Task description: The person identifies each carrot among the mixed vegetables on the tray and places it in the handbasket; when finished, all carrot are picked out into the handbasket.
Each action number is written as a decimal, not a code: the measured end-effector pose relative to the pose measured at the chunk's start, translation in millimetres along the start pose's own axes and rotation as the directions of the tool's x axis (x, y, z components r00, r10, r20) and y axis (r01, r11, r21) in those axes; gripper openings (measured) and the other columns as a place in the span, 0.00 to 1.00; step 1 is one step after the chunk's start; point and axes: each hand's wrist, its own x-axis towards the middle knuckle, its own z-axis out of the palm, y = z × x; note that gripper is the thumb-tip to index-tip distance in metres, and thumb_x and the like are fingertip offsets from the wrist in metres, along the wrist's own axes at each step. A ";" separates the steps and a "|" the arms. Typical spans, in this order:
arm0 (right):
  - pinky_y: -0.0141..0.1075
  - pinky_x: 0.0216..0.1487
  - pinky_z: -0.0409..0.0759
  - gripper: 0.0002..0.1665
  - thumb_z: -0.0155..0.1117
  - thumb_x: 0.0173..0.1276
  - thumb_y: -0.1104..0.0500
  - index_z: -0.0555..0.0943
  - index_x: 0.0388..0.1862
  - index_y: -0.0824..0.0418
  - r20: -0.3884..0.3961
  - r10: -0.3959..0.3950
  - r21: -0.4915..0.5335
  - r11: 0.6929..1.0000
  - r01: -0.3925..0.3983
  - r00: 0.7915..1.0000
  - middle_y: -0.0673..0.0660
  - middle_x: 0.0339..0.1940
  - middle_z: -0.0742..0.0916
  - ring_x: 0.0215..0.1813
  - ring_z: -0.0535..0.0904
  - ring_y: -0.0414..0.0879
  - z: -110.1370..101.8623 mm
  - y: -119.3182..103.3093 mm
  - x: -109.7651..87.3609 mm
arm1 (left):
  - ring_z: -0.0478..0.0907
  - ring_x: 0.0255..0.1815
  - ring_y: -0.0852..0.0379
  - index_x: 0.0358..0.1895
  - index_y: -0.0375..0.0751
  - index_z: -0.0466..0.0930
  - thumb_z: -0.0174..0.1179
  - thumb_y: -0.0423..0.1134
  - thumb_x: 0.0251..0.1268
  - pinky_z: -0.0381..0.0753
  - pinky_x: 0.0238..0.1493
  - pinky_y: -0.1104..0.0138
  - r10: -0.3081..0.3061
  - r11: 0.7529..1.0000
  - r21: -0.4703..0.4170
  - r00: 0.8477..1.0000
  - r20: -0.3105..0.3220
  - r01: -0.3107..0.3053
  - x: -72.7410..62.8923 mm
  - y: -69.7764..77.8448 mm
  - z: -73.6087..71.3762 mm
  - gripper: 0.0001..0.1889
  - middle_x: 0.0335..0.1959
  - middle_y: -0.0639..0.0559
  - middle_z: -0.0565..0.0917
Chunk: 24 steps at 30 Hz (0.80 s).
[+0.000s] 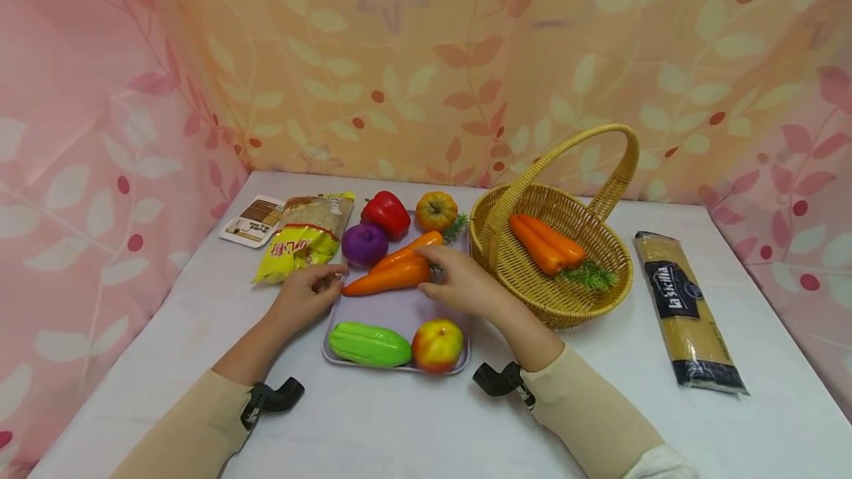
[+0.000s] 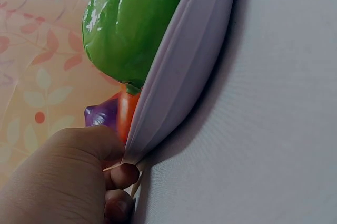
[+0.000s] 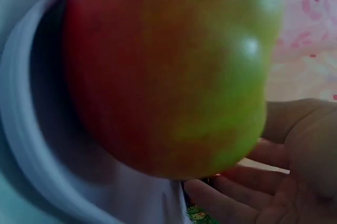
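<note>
A lavender tray (image 1: pixel 393 310) holds toy-like produce. On it lies a pair of orange carrots (image 1: pixel 386 276) with green tops. My right hand (image 1: pixel 466 281) reaches over their thick end, fingers on the far side and thumb on the near side. In the right wrist view an apple-like red-and-yellow fruit (image 3: pixel 174 76) hides most of that contact. At the tray's left edge, my left hand (image 1: pixel 305 296) pinches the rim, its thumb (image 2: pixel 100 142) on top and its fingers below. A ridged green vegetable (image 1: pixel 369 344) lies at the tray's near side.
Behind the carrots are a purple onion-like vegetable (image 1: pixel 364 245), a red bell pepper (image 1: pixel 386 214) and a small pumpkin (image 1: pixel 436 211). A handled wicker basket (image 1: pixel 492 242) with another carrot pair (image 1: pixel 546 244) stands right. Packets (image 1: pixel 302 236) lie left, a pasta bag (image 1: pixel 692 313) far right.
</note>
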 end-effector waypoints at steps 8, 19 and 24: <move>0.46 0.68 0.72 0.31 0.76 0.65 0.59 0.79 0.65 0.66 0.011 0.056 -0.166 0.985 -0.053 0.998 0.60 0.60 0.84 0.63 0.78 0.54 14.0 8.5 3.8 | 0.73 0.28 0.53 0.52 0.39 0.88 0.63 0.30 0.68 0.72 0.28 0.69 -0.011 1.000 -0.006 1.000 0.003 0.011 0.0 1.6 -0.2 0.12 0.29 0.53 0.79; 0.38 0.45 0.78 0.26 0.77 0.62 0.51 0.84 0.57 0.59 -0.021 -0.006 -0.182 0.983 0.002 1.000 0.50 0.46 0.84 0.43 0.77 0.44 -31.8 -42.5 -34.9 | 0.73 0.29 0.52 0.52 0.40 0.88 0.64 0.32 0.69 0.73 0.29 0.69 -0.030 1.000 -0.005 1.000 0.008 0.030 -2.2 2.0 0.7 0.12 0.30 0.53 0.80; 0.37 0.43 0.80 0.27 0.80 0.61 0.48 0.85 0.57 0.53 -0.079 -0.090 -0.116 0.990 0.081 0.993 0.45 0.44 0.83 0.43 0.76 0.41 -73.1 -64.7 -66.8 | 0.73 0.29 0.53 0.52 0.40 0.88 0.64 0.31 0.69 0.74 0.29 0.69 -0.019 1.000 0.000 1.000 -0.002 0.019 -1.1 1.0 0.5 0.12 0.30 0.53 0.80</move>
